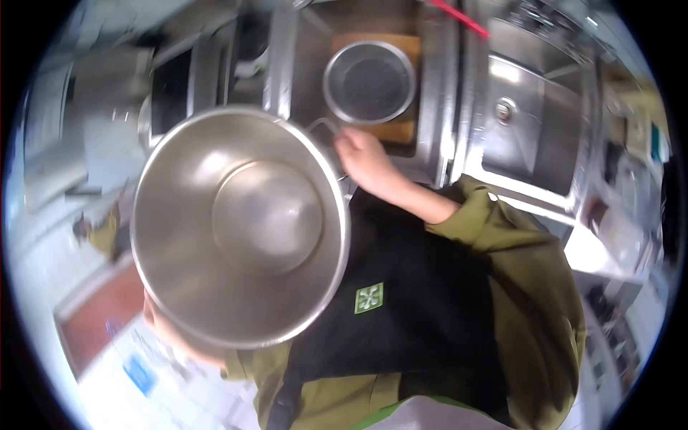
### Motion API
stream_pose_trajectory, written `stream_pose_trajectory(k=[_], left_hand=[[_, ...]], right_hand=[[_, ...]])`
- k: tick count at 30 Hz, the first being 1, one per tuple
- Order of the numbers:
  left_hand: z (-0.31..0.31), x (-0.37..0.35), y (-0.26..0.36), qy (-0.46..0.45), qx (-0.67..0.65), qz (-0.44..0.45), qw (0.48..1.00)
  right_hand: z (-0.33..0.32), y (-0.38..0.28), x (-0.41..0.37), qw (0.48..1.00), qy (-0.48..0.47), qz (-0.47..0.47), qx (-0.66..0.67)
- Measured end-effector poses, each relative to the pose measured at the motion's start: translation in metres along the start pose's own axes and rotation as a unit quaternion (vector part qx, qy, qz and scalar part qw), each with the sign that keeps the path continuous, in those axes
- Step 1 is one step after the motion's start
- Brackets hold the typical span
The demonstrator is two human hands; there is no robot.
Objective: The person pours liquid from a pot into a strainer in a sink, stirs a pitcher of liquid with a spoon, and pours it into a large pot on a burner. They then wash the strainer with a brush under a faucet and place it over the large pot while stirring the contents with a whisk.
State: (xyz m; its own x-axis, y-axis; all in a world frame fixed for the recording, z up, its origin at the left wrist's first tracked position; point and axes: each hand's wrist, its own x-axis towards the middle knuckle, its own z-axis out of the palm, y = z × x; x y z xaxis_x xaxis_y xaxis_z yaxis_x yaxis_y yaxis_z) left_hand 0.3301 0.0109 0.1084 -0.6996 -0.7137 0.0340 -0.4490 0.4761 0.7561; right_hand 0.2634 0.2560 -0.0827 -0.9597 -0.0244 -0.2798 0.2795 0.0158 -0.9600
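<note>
A large, deep steel pot [266,215] hangs at the left with its open mouth facing up toward me; its inside looks bare. My right hand [358,153] is closed on the wire-like handle [322,127] at the pot's upper right side. Low on the left side, my left hand [168,326] supports the pot from outside; its fingers are mostly hidden behind the wall. Beyond my right hand, a round metal sieve or pan [370,82] rests over an orange-brown surface [398,131] in the steel counter.
A steel sink [530,129] with a drain lies at the right. A red stick-like object [462,18] is at the top. Clear containers [631,208] stand at the far right. A reddish mat [100,319] and a blue item [139,374] lie on the floor at lower left.
</note>
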Motion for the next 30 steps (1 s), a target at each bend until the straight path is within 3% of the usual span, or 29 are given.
stream_pose_trajectory(k=[4, 9, 15, 22, 24, 30], left_hand=[[0.024, 0.002, 0.013, -0.072, -0.034, 0.054, 0.995], [0.040, 0.020, 0.025, -0.133, -0.074, 0.089, 0.984], [0.038, 0.104, -0.012, -0.107, -0.158, 0.113, 0.975], [-0.013, 0.192, -0.027, -0.110, -0.199, 0.122, 0.966], [-0.026, 0.234, -0.038, -0.093, -0.180, 0.136, 0.970], [-0.043, 0.397, -0.076, -0.068, -0.119, 0.190, 0.972]], right_hand=[[-0.034, -0.033, 0.002, 0.989, 0.105, -0.087, 0.053], [-0.084, -0.049, -0.014, 0.966, 0.222, -0.131, 0.016], [-0.096, -0.115, 0.003, 0.973, 0.163, -0.159, -0.033], [-0.017, -0.194, 0.084, 0.961, 0.028, -0.270, -0.047], [0.021, -0.219, 0.108, 0.967, -0.001, -0.254, -0.035], [0.141, -0.238, 0.212, 0.960, 0.017, -0.254, -0.119]])
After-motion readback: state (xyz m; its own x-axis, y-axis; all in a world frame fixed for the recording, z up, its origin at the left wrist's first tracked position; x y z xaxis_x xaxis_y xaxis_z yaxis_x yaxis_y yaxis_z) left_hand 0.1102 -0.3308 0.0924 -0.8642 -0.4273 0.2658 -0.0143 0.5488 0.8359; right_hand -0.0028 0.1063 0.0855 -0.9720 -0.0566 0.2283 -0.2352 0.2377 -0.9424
